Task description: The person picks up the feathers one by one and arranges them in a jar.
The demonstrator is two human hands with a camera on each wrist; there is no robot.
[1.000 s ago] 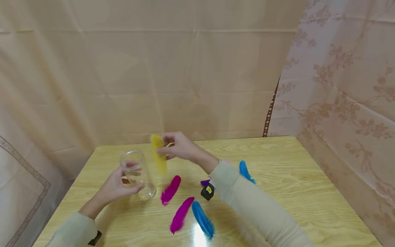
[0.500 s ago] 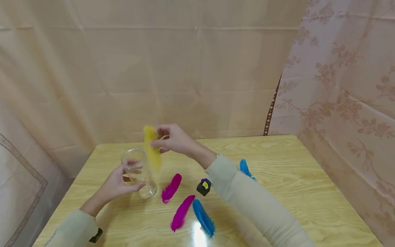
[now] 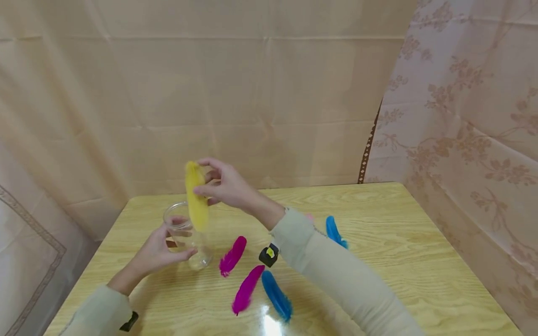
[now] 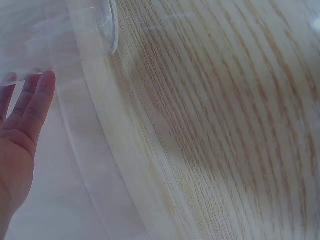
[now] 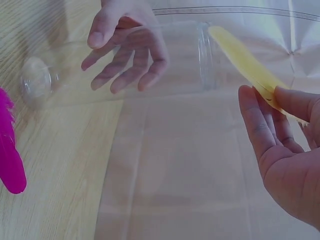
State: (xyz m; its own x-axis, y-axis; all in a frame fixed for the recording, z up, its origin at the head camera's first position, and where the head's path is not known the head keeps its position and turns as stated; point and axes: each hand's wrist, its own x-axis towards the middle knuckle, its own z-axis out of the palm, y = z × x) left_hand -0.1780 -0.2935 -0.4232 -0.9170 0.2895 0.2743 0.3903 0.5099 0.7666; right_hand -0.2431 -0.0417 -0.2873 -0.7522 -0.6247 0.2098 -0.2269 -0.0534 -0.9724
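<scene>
A tall clear jar (image 3: pixel 194 240) stands tilted over the left of the table, its mouth upward. My left hand (image 3: pixel 154 252) grips it, fingers behind and thumb in front. Through the clear wall in the right wrist view, that hand's fingers (image 5: pixel 127 75) show curved around the jar. My right hand (image 3: pixel 229 186) pinches a yellow feather (image 3: pixel 197 207) between thumb and fingers. The feather hangs nearly upright, its lower end overlapping the jar's rim in the head view. In the right wrist view, the feather's far tip (image 5: pixel 220 37) is right beside the jar's mouth.
Two magenta feathers (image 3: pixel 233 256) and a blue feather (image 3: pixel 276 296) lie on the wooden table (image 3: pixel 378 280) in front. Another blue feather (image 3: pixel 335 231) and a bit of pink (image 3: pixel 310 217) show beyond the right sleeve. A beige curtain (image 3: pixel 252 93) hangs behind the table.
My right hand has moved left and up with the yellow feather, from right of the jar to above its rim. The left hand and jar have stayed nearly still.
</scene>
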